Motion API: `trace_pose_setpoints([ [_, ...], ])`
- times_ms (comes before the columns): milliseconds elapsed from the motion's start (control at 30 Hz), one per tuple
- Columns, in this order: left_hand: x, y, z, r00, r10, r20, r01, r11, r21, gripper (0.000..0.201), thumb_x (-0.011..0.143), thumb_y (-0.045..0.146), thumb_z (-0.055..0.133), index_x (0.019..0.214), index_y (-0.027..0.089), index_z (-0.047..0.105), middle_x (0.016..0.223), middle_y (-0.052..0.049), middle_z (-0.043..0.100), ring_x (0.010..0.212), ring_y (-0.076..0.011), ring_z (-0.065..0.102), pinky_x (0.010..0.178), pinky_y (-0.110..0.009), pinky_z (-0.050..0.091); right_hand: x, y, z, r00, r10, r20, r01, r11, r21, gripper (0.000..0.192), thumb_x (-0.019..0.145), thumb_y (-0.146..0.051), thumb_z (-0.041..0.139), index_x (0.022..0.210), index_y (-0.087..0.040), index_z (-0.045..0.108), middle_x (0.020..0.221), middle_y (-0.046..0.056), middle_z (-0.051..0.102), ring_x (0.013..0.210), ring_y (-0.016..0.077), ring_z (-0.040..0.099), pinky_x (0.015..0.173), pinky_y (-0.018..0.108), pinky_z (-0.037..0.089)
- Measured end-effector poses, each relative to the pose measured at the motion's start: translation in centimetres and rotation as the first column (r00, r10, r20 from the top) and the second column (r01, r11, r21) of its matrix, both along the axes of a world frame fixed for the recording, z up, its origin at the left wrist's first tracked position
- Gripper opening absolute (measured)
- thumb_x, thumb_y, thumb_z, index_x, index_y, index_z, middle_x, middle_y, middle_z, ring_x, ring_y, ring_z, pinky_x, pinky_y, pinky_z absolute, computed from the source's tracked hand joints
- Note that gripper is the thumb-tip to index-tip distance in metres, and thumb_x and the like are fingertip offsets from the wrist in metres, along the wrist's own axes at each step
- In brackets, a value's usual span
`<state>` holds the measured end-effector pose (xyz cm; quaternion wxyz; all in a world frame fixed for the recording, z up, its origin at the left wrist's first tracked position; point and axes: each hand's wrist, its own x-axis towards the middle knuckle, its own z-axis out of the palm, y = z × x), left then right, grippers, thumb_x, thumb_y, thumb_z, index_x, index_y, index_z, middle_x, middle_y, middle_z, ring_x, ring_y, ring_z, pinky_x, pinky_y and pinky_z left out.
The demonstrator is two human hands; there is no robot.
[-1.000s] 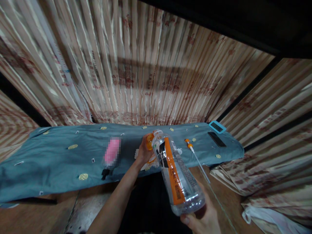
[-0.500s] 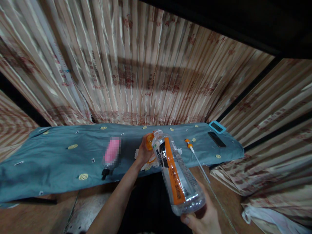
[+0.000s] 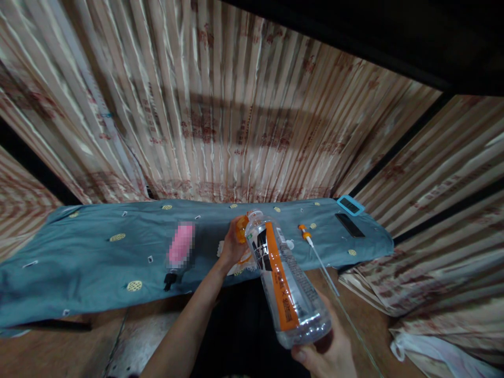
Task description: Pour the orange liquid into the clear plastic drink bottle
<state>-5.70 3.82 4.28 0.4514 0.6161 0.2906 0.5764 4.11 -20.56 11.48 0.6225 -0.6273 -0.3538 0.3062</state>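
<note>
Head view shows my right hand (image 3: 331,352) wrapped around the base of the clear bottle (image 3: 285,281), tilted neck-away over the blue-covered tabletop (image 3: 98,257). My left hand (image 3: 233,244) has its fingers closed on the orange cap (image 3: 241,229) beside the open mouth. I judge the cap is just off; next calls for steadying the bottle upright.

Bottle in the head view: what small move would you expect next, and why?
Probably the left hand lifts the orange cap clear of the neck. The right hand grips the base of the bottle, tilted away, and the cap sits beside the mouth, seemingly already off the thread.
</note>
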Motion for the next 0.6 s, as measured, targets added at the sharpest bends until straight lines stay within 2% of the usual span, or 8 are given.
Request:
trace_pose_setpoints([
  [100,-0.05,-0.03,0.02,1.0,-0.021,0.01,0.021,1.0,-0.021,0.058,0.063,0.019,0.071,0.115,0.021,0.046,0.109,-0.005,0.063,0.094,-0.0194,0.063,0.087,-0.037,0.051,-0.02,-0.02,-0.05,1.0,-0.002,-0.008,0.002,1.0,-0.02,0.09,0.046,-0.06,0.084,0.121,-0.023,0.051,0.108,0.005,0.07,0.101,0.0251,0.066,0.086,0.024,0.049],
  [333,-0.2,0.14,-0.27,1.0,-0.009,-0.018,0.009,1.0,-0.01,0.061,0.063,0.019,0.073,0.117,0.021,0.046,0.113,-0.006,0.061,0.099,-0.02,0.061,0.094,-0.039,0.048,0.04,0.0,-0.28,1.0,-0.004,0.012,0.004,1.0,0.0,0.086,0.047,-0.059,0.084,0.12,-0.024,0.053,0.108,0.004,0.069,0.1,0.0245,0.066,0.085,0.024,0.049],
  [467,-0.05,0.3,-0.56,0.999,-0.04,0.014,0.04,0.999,-0.018,0.061,0.063,0.019,0.073,0.118,0.023,0.046,0.113,-0.006,0.061,0.097,-0.0202,0.061,0.091,-0.038,0.049,0.02,-0.04,-0.31,1.0,-0.009,0.025,0.01,1.0,-0.015,0.087,0.049,-0.061,0.082,0.122,-0.023,0.052,0.111,0.005,0.069,0.102,0.0254,0.066,0.086,0.025,0.049],
  [600,0.09,0.4,-0.84,0.999,-0.023,0.026,0.023,0.999,-0.028,0.063,0.061,0.019,0.074,0.118,0.022,0.047,0.113,-0.007,0.061,0.098,-0.0212,0.061,0.091,-0.039,0.049,-0.03,-0.02,-0.11,0.999,-0.028,0.021,0.029,1.0,-0.007,0.087,0.045,-0.059,0.084,0.119,-0.024,0.055,0.109,0.003,0.07,0.1,0.023,0.067,0.085,0.021,0.049],
])
